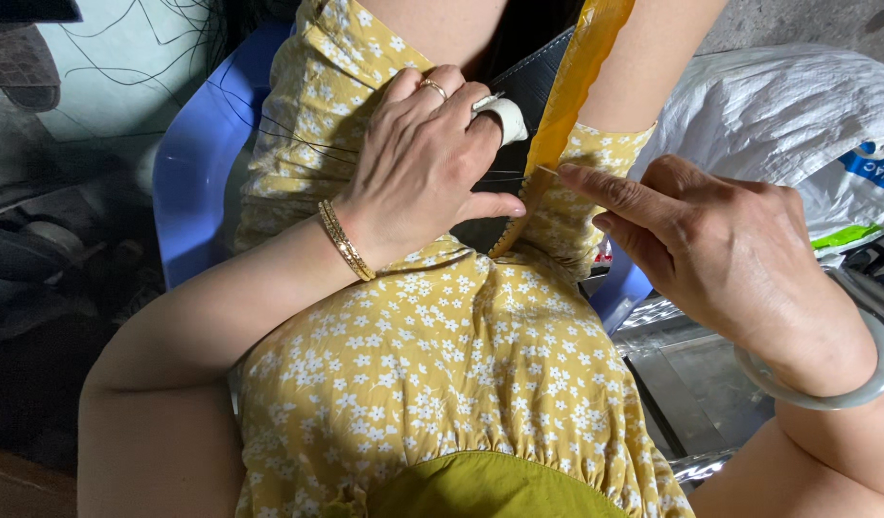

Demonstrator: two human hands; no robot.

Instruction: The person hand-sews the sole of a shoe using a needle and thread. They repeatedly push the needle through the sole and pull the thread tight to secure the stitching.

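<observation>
- Far left: dark clutter, blurry, can't make it out.
- Blue plastic chair [197,163] under the person, seat edge showing on the left side of the lap.
- Yellow floral garment [432,364] covers the lap; white small flowers, green hem at bottom centre.
- Left hand [423,168] lies palm-down on the lap, fingers curled loosely, pressing on the dark piece [528,91] and the cloth beside it. Gold ring, gold bracelet [344,240] at wrist, white wrap [504,117] on the forefinger.
- Thin threads [298,139] run across the cloth toward left hand.
- Yellow-orange strip [571,82] runs down along the edge of the dark piece, between the two hands, ending at lap centre.
- Right hand [720,249] pinched, thumb and forefinger tips closed on a thin needle [545,170] right at the strip's edge; other fingers folded. Pale jade-like bangle [859,379] on wrist.
- Far right: white plastic sack [777,105], shiny metal surface [691,374] below it.
</observation>
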